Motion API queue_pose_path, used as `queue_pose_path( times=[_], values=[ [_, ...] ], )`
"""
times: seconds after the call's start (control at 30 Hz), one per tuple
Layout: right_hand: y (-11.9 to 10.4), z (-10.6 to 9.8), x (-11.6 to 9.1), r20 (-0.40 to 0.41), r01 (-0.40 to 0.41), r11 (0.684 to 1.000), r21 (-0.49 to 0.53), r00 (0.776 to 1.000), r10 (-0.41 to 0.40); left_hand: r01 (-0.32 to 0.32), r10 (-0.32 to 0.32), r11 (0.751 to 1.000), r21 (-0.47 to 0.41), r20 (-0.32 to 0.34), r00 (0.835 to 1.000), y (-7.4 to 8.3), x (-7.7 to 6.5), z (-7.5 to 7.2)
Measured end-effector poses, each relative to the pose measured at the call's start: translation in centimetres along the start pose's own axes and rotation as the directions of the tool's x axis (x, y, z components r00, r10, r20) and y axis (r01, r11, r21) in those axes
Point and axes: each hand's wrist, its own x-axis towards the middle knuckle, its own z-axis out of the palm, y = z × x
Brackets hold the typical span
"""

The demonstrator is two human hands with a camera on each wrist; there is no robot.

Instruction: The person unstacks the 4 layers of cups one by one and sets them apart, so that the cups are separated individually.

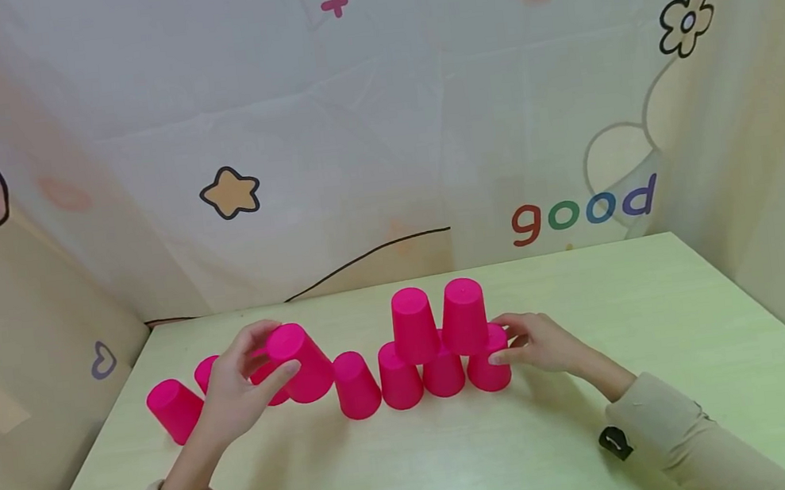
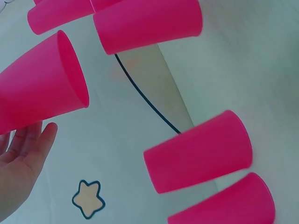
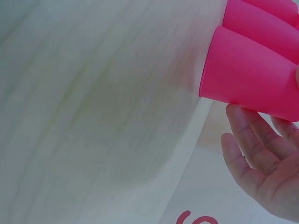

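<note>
In the head view my left hand point(image 1: 238, 389) holds a pink plastic cup point(image 1: 311, 369) upside down and tilted, raised above the table. The left wrist view shows that cup's open rim facing the tabletop. My right hand point(image 1: 542, 343) has its thumb and fingers about the rightmost pink cup point(image 1: 490, 373) of the bottom row. Two upturned cups, a left one point(image 1: 413, 327) and a right one point(image 1: 464, 317), stand on this row. At the row's left end is another upturned cup point(image 1: 357, 388), close to the held one.
On the left stand more upturned pink cups, one at the outer end point(image 1: 173, 412) and others partly hidden behind my left hand. The pale table point(image 1: 458, 462) meets a printed cloth backdrop point(image 1: 355, 161) along its back edge, with cloth at both sides.
</note>
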Motion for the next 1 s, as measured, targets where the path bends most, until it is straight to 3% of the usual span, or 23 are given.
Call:
queue_pose_path(
  times=[0.33, 0.53, 0.73, 1.0],
  values=[
    [0.1, -0.1, 0.1, 0.018, -0.005, 1.000, 0.004, 1.000, 0.005, 0.023, -0.021, 0.998, 0.059, -0.032, 0.999, -1.0, -2.0, -2.4],
    [0.0, -0.2, 0.1, 0.010, -0.006, 1.000, -0.009, 1.000, 0.006, 0.078, -0.075, 0.994, 0.075, -0.044, 0.996, -1.9, -3.1, -3.6],
    [0.0, -0.1, -0.1, 0.009, -0.007, 1.000, -0.003, 1.000, 0.007, 0.075, -0.069, 0.990, 0.119, -0.053, 0.996, -3.1, -4.0, -4.7],
    [-0.1, -0.2, 0.0, 0.013, -0.003, 1.000, 0.008, 1.000, 0.003, 0.178, -0.171, 0.967, 0.181, -0.052, 0.984, -4.5, -5.3, -5.8]
  ],
)
